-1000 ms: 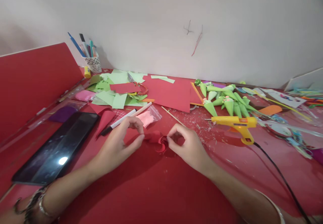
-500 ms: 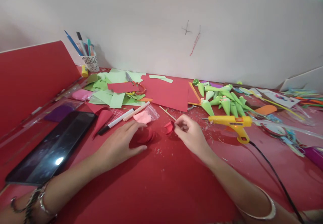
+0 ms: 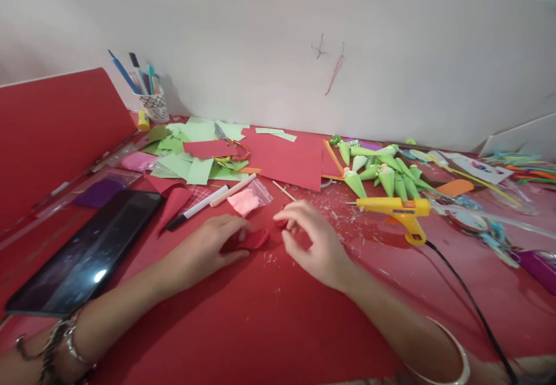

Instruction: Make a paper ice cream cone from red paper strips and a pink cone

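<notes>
My left hand (image 3: 212, 243) lies on the red tabletop, its fingers and thumb closed around a few red paper pieces (image 3: 257, 239). The pieces stick out to the right from between the fingertips, and their far ends lie under the fingers. A small curled red paper strip (image 3: 281, 223) sits between the thumb and bent fingers of my right hand (image 3: 315, 240), partly hidden by them. Just beyond that hand lies a thin wooden stick (image 3: 284, 191). A small bag of pink clay (image 3: 243, 201) is behind the left fingertips.
A yellow glue gun (image 3: 399, 208) lies on the right, its black cord running toward me. Several green paper cones (image 3: 386, 176) are heaped behind it. On the left are a dark tablet (image 3: 87, 252) and a marker (image 3: 197, 206). Green paper scraps (image 3: 178, 162) and scissors (image 3: 237, 149) lie farther back.
My right hand has shifted a little left with the red strip, its fingers now curled over it. My left fingers have closed in on the red paper pieces.
</notes>
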`<state>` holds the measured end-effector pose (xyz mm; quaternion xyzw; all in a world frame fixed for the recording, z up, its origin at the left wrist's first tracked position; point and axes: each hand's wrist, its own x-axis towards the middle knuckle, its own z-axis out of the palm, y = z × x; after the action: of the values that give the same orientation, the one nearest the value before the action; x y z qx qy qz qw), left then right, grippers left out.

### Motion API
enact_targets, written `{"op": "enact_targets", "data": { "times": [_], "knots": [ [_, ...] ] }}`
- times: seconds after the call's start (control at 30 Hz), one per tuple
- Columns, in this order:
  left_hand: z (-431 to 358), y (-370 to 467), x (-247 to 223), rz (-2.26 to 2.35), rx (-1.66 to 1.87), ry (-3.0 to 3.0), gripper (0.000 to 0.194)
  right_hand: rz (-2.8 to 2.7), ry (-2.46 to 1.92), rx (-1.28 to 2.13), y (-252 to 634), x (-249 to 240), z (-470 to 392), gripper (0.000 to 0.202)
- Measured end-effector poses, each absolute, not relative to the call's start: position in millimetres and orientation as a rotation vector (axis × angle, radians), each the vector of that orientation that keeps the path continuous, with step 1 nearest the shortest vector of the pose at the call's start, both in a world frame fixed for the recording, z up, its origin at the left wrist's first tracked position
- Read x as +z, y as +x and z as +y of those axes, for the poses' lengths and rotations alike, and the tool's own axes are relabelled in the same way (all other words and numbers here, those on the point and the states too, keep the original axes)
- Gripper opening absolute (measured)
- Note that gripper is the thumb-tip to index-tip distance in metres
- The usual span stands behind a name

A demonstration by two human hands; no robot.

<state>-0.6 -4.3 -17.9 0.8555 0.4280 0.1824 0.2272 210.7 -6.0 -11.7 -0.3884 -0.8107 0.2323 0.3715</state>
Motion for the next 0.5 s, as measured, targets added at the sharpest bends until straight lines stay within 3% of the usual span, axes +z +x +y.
{"op": "enact_targets", "data": {
  "times": [0.2, 0.5],
  "knots": [
    [-3.9, 1.6, -17.6, 1.13, 0.588, 2.393, 0.012, -2.42, -0.934, 0.613, 207.2, -11.2, -11.8, 0.017],
    [-12.3, 7.9, -7.4, 1.272, 0.68, 2.383, 0.019, -2.367, -1.025, 0.762, 203.8, -13.6, -16.4, 0.016]
  ]
}}
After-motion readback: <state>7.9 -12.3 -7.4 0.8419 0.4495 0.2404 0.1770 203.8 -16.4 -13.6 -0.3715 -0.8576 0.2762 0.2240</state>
